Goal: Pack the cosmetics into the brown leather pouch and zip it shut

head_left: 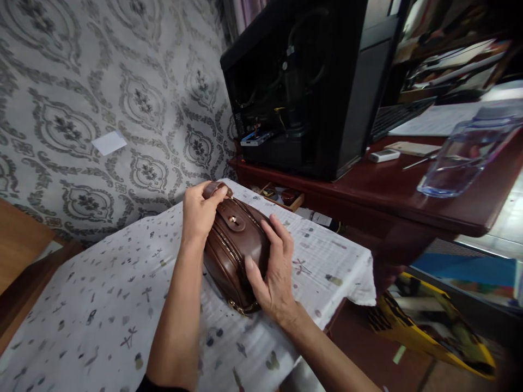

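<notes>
A brown leather bag [235, 247] with metal zippers and a small clasp on top lies on a white patterned cloth [110, 305]. My left hand [202, 209] is closed around the strap at the bag's far end, thumb on top. My right hand [278, 272] rests against the bag's right side and near end, its fingers and thumb spread over the leather. Zipper pulls hang at the near end. Both zippers look closed where they show.
A black computer case [298, 92] stands on a dark red desk [384, 190] beyond the cloth. On the desk are a clear bottle [461, 152], a keyboard and papers. An open drawer [296, 201] sits beneath. A yellow bag [441, 332] is at the lower right.
</notes>
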A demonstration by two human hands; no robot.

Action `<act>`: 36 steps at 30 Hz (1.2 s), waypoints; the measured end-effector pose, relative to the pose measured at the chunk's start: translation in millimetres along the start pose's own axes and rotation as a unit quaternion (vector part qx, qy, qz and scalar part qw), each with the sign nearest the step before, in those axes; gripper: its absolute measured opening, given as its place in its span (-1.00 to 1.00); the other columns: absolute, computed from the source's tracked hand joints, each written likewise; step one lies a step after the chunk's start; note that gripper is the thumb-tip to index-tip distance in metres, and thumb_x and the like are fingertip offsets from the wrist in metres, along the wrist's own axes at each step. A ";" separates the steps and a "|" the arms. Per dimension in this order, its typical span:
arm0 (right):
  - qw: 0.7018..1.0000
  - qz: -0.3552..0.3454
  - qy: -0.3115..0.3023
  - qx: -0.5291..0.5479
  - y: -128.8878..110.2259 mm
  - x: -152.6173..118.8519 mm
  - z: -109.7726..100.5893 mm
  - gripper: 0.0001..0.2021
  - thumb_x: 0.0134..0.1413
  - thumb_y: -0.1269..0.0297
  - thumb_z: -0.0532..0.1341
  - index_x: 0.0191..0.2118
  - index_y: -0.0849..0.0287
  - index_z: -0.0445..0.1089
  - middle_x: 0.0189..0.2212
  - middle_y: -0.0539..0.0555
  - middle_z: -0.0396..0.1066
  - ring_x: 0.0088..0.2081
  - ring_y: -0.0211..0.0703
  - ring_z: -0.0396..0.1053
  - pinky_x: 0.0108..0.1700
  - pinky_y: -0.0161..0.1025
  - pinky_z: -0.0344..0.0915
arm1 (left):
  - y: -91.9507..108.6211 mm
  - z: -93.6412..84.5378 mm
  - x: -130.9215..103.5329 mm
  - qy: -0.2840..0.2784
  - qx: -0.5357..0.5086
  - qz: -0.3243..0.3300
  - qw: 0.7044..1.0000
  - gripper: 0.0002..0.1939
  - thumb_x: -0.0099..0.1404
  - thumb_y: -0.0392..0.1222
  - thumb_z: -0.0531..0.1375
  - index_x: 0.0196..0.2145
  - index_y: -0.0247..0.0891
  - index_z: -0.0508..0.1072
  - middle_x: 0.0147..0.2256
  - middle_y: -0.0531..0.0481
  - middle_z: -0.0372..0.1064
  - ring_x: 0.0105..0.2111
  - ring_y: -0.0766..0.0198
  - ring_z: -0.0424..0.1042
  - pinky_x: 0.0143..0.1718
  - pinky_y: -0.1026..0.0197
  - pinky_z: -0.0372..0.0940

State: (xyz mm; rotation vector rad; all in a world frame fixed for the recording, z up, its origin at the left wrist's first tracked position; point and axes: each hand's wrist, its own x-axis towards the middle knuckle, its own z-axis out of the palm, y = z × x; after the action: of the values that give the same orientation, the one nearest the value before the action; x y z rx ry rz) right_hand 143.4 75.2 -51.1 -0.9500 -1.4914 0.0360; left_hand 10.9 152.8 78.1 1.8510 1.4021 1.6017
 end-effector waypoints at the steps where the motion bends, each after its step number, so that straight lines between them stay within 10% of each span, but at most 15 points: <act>1: 1.000 -0.001 0.001 0.003 0.3 -0.1 -0.3 -0.41 0.37 0.12 0.06 0.43 0.11 0.01 0.37 0.31 0.05 0.38 0.19 0.10 0.32 0.27 0.22 | -0.1 0.5 0.2 0.003 -0.010 -0.002 1.000 -0.84 0.14 -0.11 0.29 -0.47 -0.25 0.52 -0.48 0.04 0.51 -0.40 0.22 0.50 -0.27 0.23 0.35; 16: 0.999 0.008 -0.005 0.049 3.9 3.2 -7.7 -0.56 0.41 0.15 0.10 0.32 0.08 0.22 0.34 0.27 0.14 0.35 0.14 0.17 0.32 0.19 0.25 | -1.5 4.5 2.2 0.031 -0.066 -0.023 0.997 -0.80 0.05 -0.10 0.33 -0.52 -0.24 0.43 -0.53 0.07 0.45 -0.44 0.28 0.48 -0.31 0.25 0.36; 28: 0.965 0.142 -0.152 0.161 26.9 65.2 -36.1 -0.62 0.21 0.07 0.25 0.08 0.09 0.40 0.00 0.18 0.51 0.03 0.03 0.46 -0.07 -0.06 0.43 | 0.6 5.9 0.8 0.035 -0.119 -0.025 0.992 -0.83 0.03 -0.15 0.34 -0.60 -0.25 0.46 -0.56 0.07 0.46 -0.48 0.30 0.46 -0.36 0.28 0.32; 36: 0.982 0.139 -0.101 0.084 17.9 67.3 -28.1 -0.67 0.18 0.15 0.19 0.03 0.14 0.35 -0.29 0.08 0.49 -0.30 -0.11 0.44 -0.25 -0.17 0.36 | -1.9 6.0 1.3 0.037 -0.109 -0.021 0.993 -0.85 0.06 -0.19 0.32 -0.59 -0.25 0.47 -0.57 0.08 0.44 -0.48 0.32 0.42 -0.38 0.29 0.27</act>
State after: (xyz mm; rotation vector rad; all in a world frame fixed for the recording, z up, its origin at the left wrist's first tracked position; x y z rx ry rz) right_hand 186.3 110.6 -0.7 -1.0325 -1.5033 0.4661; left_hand 15.2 156.9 75.5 1.6433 1.2308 1.7433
